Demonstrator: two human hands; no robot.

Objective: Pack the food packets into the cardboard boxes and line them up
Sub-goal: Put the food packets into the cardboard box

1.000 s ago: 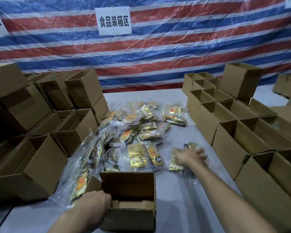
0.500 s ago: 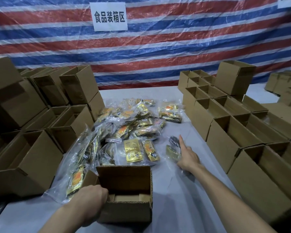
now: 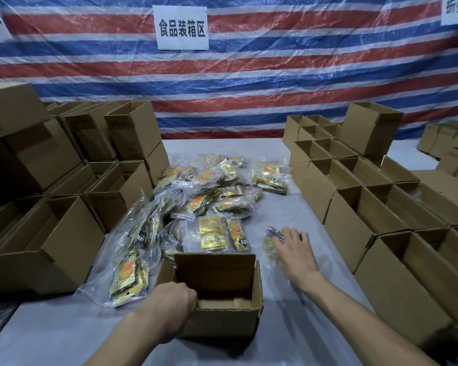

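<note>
Right hand (image 3: 295,250) now flat on packet (image 3: 269,247); left hand (image 3: 173,303) on box (image 3: 222,320)

We see gold food packets (image 3: 212,232), some splashed with orange, sealed in clear plastic on a pale grey bench (image 3: 288,207). The cardboard boxes (image 3: 222,323) are plain brown. Behind hangs a tarpaulin (image 3: 275,75) striped red, white and blue, with a white sign (image 3: 181,11) lettered in black characters.

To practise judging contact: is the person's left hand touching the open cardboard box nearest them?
Touching. The head view shows the left hand curled over the near-left rim of the open box, fingers hooked inside.
</note>
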